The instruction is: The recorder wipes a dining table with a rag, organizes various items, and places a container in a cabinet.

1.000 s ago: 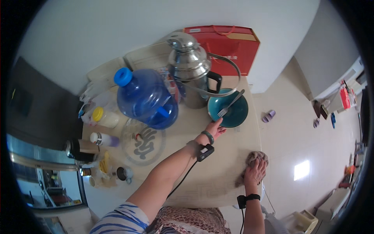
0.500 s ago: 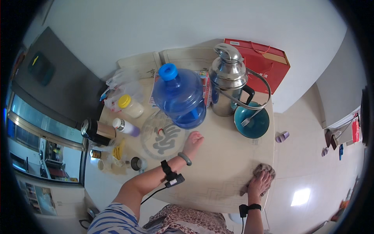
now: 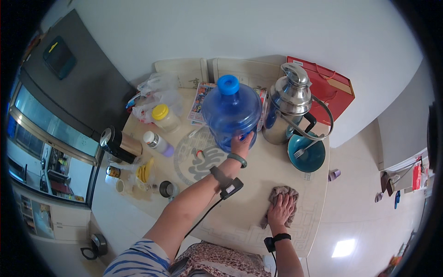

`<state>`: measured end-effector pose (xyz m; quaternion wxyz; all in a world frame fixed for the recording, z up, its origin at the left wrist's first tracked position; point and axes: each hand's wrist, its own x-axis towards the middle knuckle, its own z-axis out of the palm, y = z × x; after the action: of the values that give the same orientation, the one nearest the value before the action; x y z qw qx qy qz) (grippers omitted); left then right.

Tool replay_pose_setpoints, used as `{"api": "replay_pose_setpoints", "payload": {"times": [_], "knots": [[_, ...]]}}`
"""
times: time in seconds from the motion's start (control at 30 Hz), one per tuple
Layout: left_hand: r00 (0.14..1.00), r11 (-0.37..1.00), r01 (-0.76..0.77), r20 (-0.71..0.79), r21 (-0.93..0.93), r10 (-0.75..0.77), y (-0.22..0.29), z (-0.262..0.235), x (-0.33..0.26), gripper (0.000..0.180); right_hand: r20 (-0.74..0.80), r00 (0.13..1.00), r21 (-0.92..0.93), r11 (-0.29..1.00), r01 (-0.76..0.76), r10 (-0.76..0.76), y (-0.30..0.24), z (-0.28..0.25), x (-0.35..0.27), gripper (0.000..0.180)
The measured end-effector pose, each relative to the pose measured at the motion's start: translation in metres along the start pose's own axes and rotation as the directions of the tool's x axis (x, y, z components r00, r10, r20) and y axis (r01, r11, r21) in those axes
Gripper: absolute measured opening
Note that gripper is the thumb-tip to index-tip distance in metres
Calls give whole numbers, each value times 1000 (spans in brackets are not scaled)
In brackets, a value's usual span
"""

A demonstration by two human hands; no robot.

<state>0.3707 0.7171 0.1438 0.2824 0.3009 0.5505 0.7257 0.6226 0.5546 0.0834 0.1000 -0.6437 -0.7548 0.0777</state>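
Note:
A large blue water jug with a blue cap stands upright near the far middle of the table. My left hand reaches into the handle recess on its near side, closed around the grip; some fingers are hidden there. On the table's right part lies a crumpled brown cleaning cloth. My right hand presses down on it from above, fingers bent over the fabric. Beyond that hand sits a teal bowl with a fork in it, beside a steel thermos flask.
On the left are a yellow-lidded jar, a white-and-purple bottle, a black-and-tan flask, bananas in a bag and a metal cup. A red gift bag stands behind the thermos. The table edge curves along the right.
My left hand has moved forward from the tabletop onto the jug's handle. My right hand has slid the cloth leftward, away from the right edge. The view has shifted a little.

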Motion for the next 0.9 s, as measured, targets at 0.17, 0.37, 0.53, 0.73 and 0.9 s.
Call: {"api": "replay_pose_setpoints", "payload": {"times": [0.17,0.37,0.53,0.73,0.9], "knots": [[973,976,131,164,175,-160,29,-11,-1,21,-16,1000,0,1000,-7,7,3,3,1,53],[958,980,198,204,33,-201,34,-29,-8,33,-34,999,30,1000,-7,8,3,5,2,52],[924,975,221,318,5,-211,73,-69,-52,43,-33,999,53,999,-7,9,2,1,1,53],[878,945,285,352,161,-325,128,-110,-112,32,6,1000,60,998,0,0,1,-1,-1,55],[735,871,370,472,322,-487,155,-143,-150,18,1,1000,44,999,-24,24,4,3,-3,54]]}}
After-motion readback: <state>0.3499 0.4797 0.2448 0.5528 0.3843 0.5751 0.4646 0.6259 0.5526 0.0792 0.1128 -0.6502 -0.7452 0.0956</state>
